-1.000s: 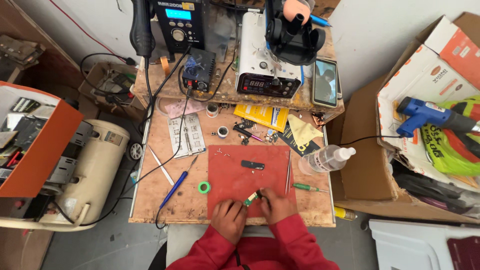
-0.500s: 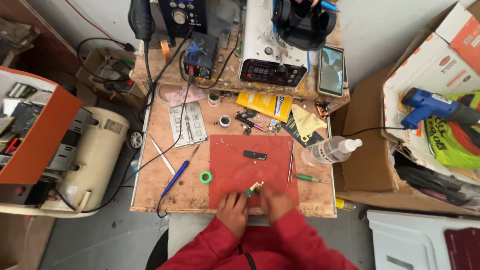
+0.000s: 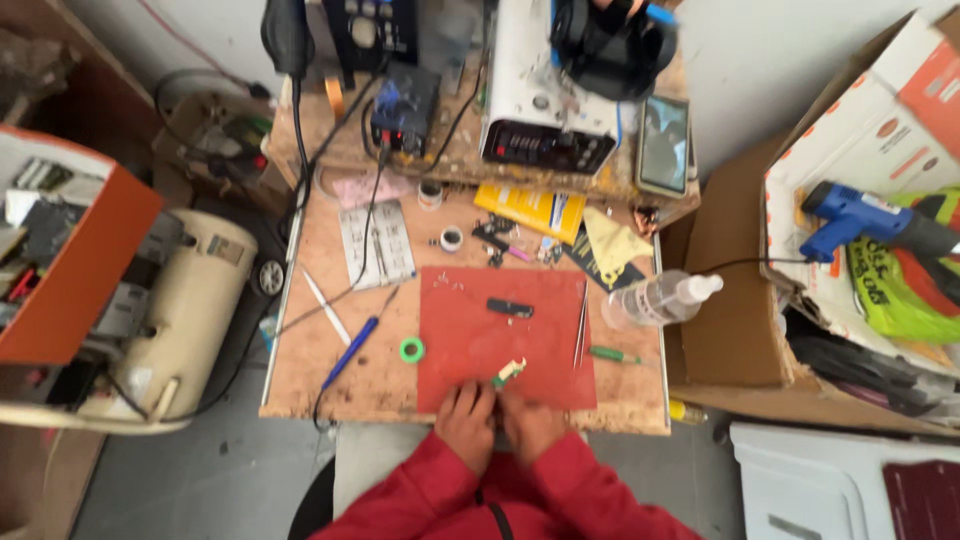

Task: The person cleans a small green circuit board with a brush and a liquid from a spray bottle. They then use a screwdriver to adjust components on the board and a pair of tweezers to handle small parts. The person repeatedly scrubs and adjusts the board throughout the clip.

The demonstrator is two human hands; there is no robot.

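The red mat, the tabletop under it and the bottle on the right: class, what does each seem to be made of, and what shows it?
Red mat: probably silicone or rubber, matte, lying flat and limp.
Tabletop: wood board, pale brown, bare, scuffed and stained.
Bottle: clear plastic, glossy, see-through with a white cap.

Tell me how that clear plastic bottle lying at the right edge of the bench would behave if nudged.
The clear bottle lies on its side, partly over the red mat's edge side, so it would probably roll. It looks light, thin plastic, likely to dent rather than break. Close to the bench edge, it could drop off.
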